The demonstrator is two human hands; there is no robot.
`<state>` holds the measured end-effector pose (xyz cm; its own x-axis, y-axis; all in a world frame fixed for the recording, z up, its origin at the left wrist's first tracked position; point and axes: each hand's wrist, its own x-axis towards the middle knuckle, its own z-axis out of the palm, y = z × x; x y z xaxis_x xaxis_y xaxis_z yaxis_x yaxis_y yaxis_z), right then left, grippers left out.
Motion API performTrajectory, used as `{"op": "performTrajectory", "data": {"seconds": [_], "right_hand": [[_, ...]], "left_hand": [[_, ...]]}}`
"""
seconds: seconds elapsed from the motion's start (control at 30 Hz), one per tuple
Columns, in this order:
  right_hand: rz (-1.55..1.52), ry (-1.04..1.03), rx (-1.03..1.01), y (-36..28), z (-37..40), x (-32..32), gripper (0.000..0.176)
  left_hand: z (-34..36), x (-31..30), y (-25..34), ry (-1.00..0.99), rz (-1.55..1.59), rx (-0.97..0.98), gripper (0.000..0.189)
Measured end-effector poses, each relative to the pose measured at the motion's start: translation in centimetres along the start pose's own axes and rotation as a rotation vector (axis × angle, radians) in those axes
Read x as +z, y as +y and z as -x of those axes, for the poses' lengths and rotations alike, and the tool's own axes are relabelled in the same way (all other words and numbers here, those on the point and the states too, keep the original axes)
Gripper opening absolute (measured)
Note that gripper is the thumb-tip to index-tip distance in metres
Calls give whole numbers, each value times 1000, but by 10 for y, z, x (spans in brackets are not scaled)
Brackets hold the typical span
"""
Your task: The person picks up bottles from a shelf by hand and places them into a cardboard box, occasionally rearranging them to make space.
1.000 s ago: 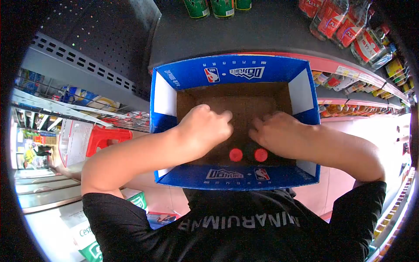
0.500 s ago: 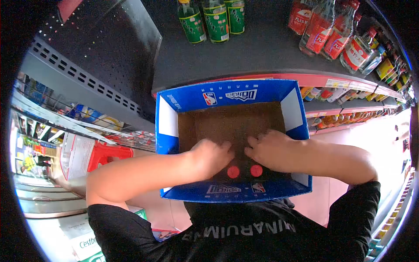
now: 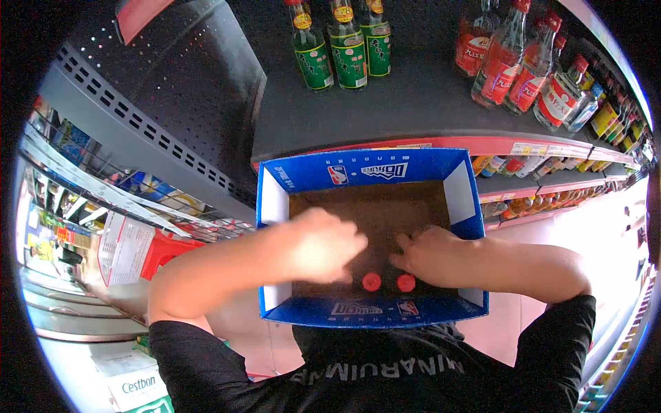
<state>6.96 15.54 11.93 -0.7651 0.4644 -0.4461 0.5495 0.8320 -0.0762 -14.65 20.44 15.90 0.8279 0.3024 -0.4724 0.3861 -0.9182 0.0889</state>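
A blue cardboard box [image 3: 365,314] with white inner end flaps sits against the front of the shelf, close to my body. Two round red bottle caps [image 3: 389,282] show low inside it, near its close side. My left hand [image 3: 320,244] is raised over the box's left half, fingers curled and smeared by motion. Over the right half, my right hand [image 3: 434,256] dips in beside the right cap, with thumb and forefinger apart and nothing visible between them. The rest of its fingers are hidden below the hand.
Green-labelled bottles [image 3: 349,62] stand at the back of the dark shelf [image 3: 413,113]. Red-labelled clear bottles [image 3: 499,72] line its right side. A perforated metal panel [image 3: 138,124] borders the left. Lower shelves [image 3: 544,175] hold more bottles. A Cestbon carton [image 3: 134,385] is at lower left.
My left hand has lifted and is now blurred. The right hand stays low in the box with its fingers a little more apart. The view has shifted, so box and shelf bottles appear lower.
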Motion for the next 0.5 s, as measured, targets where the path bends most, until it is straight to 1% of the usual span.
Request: {"op": "performTrajectory", "data": {"seconds": [0.07,0.1,0.13,0.17,0.2,0.23,0.27,0.3,0.4,0.5], "right_hand": [[-12,-5,1,0,0,0,27],[-11,1,-2,-1,-1,0,26],[-8,5,-7,-1,-1,1,25],[-4,8,-14,-1,-2,1,25],[3,39,-20,0,-2,2,24],[9,70,-28,1,-2,5,23],[16,101,-35,2,-3,6,22],[26,85,-26,2,-3,6,24],[40,56,-1,1,-4,6,27],[20,33,18,1,-4,5,26]], "left_hand": [[7,-34,-19,110,154,-60,36],[10,-60,-28,223,240,-104,30],[10,-72,-47,490,276,-95,22],[6,-84,-67,744,279,-197,17],[4,-96,-80,1012,232,-298,17],[2,-106,-99,1219,85,-416,21],[-2,-112,-121,1388,-130,-468,26],[-5,-123,-129,1475,-163,-546,27],[-22,-140,-124,1705,-224,-691,27],[-31,-148,-166,1439,-103,-696,40]]}}
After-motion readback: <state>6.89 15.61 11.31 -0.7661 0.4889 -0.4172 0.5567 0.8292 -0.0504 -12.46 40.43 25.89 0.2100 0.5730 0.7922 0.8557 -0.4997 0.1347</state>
